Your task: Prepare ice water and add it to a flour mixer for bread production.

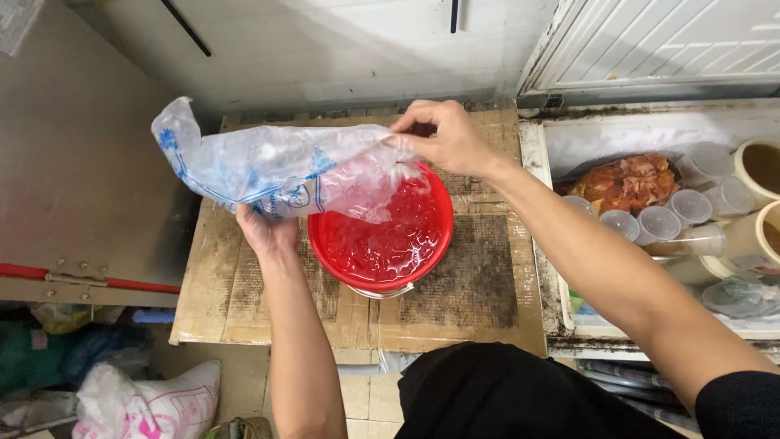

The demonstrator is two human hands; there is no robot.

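Note:
A red bucket (337, 260) stands on flattened cardboard on the floor and holds ice cubes. Above it I hold a clear plastic bag with blue print (260, 167), tipped sideways so its open mouth hangs over the bucket. My left hand (266, 230) grips the bag from below, near its middle, beside the bucket's left rim. My right hand (443, 136) pinches the bag's mouth end above the bucket's far rim. The bag looks mostly slack, with some ice near its mouth.
An open chest freezer (561, 134) on the right holds a bag of reddish meat (630, 180), several clear plastic cups (674, 213) and beige tubs (760, 167). A metal cabinet (73, 171) stands at left. Sacks (150, 402) lie at lower left.

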